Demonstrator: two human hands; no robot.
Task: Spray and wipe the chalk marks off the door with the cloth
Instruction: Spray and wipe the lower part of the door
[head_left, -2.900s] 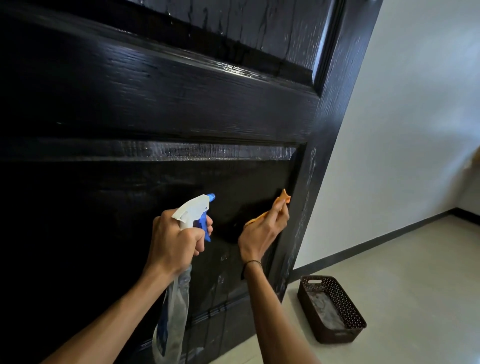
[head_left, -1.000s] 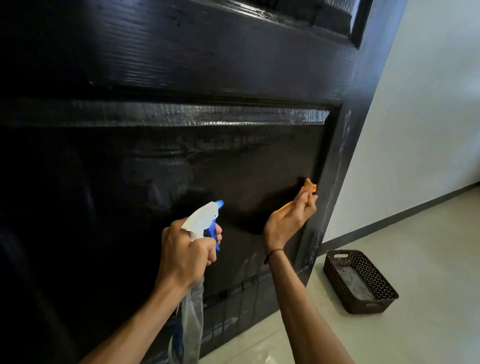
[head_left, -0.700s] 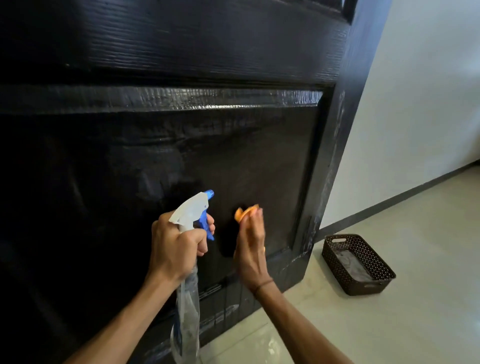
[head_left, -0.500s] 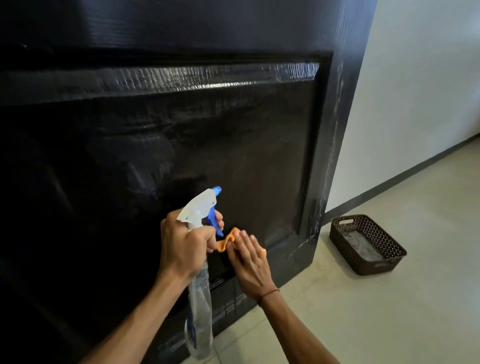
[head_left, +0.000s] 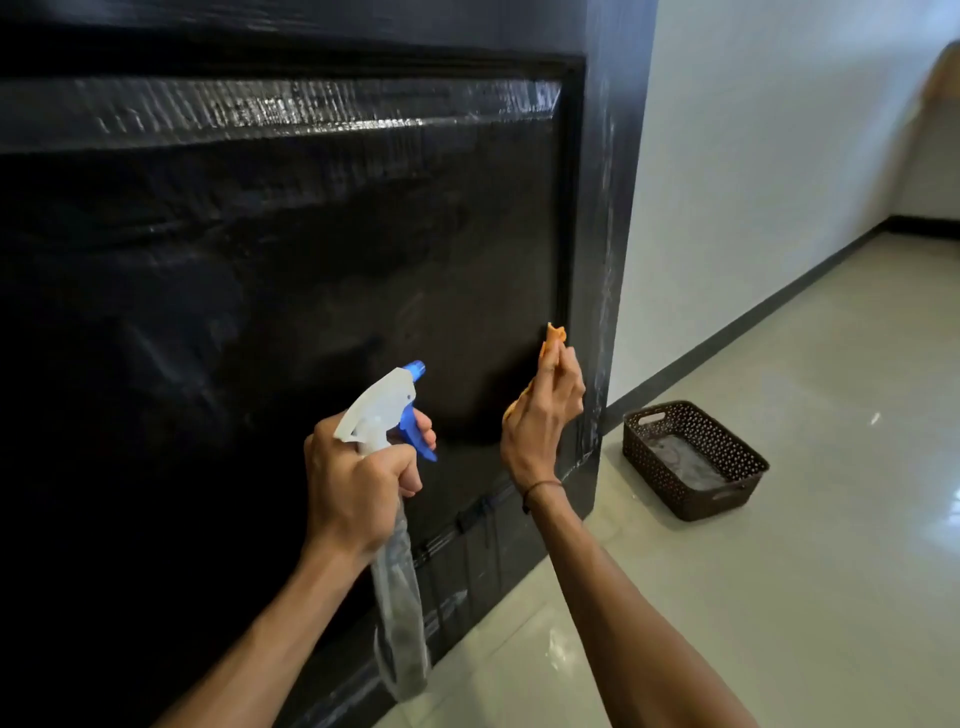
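Door (head_left: 260, 260), black, panelled, glossy and wet-streaked, filling the view from 9 to 12 o'clock, with pale smears down its right stile; orange cloth (head_left: 554, 336) against the lower panel's right edge, near centre, pinched in the grip of the right hand (head_left: 540, 415), whose wrist bears a thin dark band. Spray bottle (head_left: 397, 597), clear body, white head, blue trigger and nozzle aimed at the panel, at 6 o'clock, left hand (head_left: 358, 483) clenched round its neck with a finger on the trigger. Basket (head_left: 727, 499), dark brown, perforated, on the pale tiled floor (head_left: 779, 597) at 4 o'clock beside the white wall (head_left: 753, 156)
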